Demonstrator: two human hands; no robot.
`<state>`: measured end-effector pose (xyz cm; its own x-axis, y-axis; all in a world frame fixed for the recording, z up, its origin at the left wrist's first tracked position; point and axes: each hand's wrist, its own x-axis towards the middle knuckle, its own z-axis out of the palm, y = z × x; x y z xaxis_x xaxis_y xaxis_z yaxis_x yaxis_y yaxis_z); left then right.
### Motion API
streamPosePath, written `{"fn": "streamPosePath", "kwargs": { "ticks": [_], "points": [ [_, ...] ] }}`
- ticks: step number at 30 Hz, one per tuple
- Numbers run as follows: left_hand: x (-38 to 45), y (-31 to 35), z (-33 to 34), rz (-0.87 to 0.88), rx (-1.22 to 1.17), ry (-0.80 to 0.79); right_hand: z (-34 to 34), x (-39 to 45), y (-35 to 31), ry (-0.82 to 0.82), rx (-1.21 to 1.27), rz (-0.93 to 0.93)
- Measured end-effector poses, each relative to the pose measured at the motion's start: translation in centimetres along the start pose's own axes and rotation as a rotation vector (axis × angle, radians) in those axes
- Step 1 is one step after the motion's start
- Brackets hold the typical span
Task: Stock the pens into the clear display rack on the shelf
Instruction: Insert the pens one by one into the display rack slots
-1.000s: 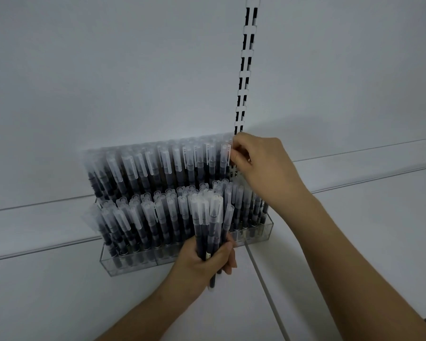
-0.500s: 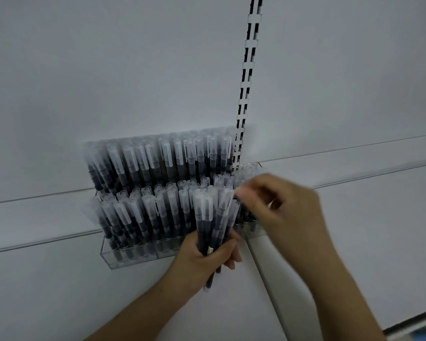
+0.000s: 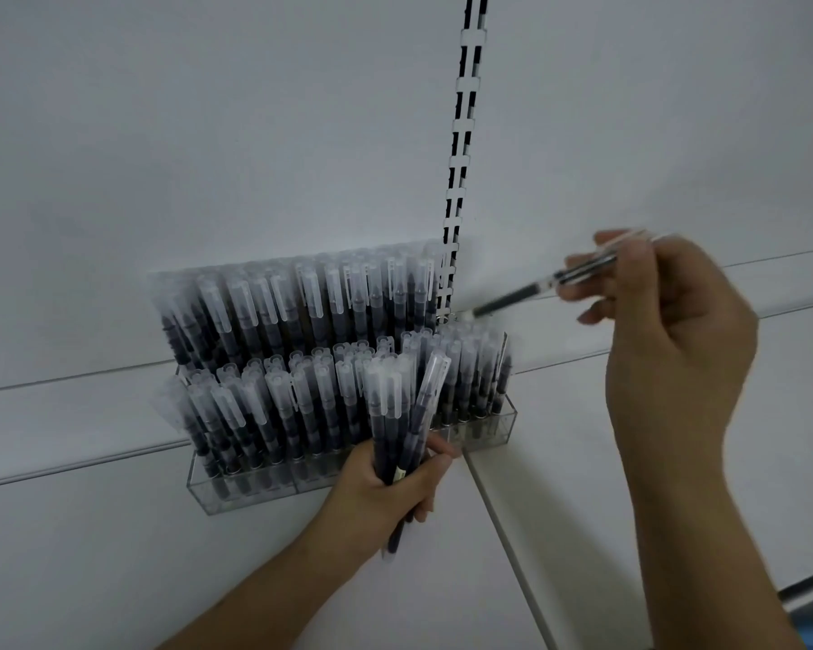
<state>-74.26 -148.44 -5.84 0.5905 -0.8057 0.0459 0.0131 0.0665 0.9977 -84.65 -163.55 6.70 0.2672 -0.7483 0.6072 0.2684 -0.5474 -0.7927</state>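
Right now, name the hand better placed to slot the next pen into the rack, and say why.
Right. The right hand already pinches a single pen, its tip angled toward the right end of the clear rack. The left hand is wrapped around the spare bundle of pens in front of the rack.

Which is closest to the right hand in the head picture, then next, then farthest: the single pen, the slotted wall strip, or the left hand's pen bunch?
1. Single pen, pinched in the right hand.
2. Slotted strip, up-left on the wall.
3. Pen bunch, lower left, gripped in the left hand.
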Motion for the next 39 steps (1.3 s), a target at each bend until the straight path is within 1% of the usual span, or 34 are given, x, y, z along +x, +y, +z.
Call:
{"fn": "streamPosePath", "kwargs": {
  "ticks": [2,4,9,16,20,26,30,35,39],
  "points": [
    [0.0,-0.2,0.0,0.005,-0.023,0.012,0.8,1.3,-0.3,-0.011,0.026,-0.025],
    [0.0,-0.3,0.0,0.015,-0.033,0.013,1.9,2.0,0.0,-0.088,0.001,-0.026],
    [0.0,-0.5,-0.1,0.021,-0.032,0.019,4.0,2.9,1.9,-0.365,-0.275,-0.055],
    [0.0,-0.6,-0.3,0.018,-0.022,0.02,4.4,4.1,1.8,-0.514,-0.405,-0.147],
    [0.0,-0.5,-0.3,0.024,-0.015,0.016,5.4,3.4,2.1,-0.679,-0.527,-0.185],
    [-0.1,-0.3,-0.2,0.022,-0.036,0.023,5.5,3.1,2.4,-0.665,-0.602,-0.2],
    [-0.1,-0.2,-0.2,0.024,-0.033,0.022,5.5,2.9,1.7,-0.727,-0.729,-0.278],
    [-0.2,0.1,-0.1,0.038,-0.055,0.014,5.6,2.8,2.8,-0.776,-0.752,-0.23],
    [-0.3,0.3,-0.1,0.039,-0.056,0.011,5.2,2.6,3.3,-0.771,-0.781,-0.202]
  ]
}}
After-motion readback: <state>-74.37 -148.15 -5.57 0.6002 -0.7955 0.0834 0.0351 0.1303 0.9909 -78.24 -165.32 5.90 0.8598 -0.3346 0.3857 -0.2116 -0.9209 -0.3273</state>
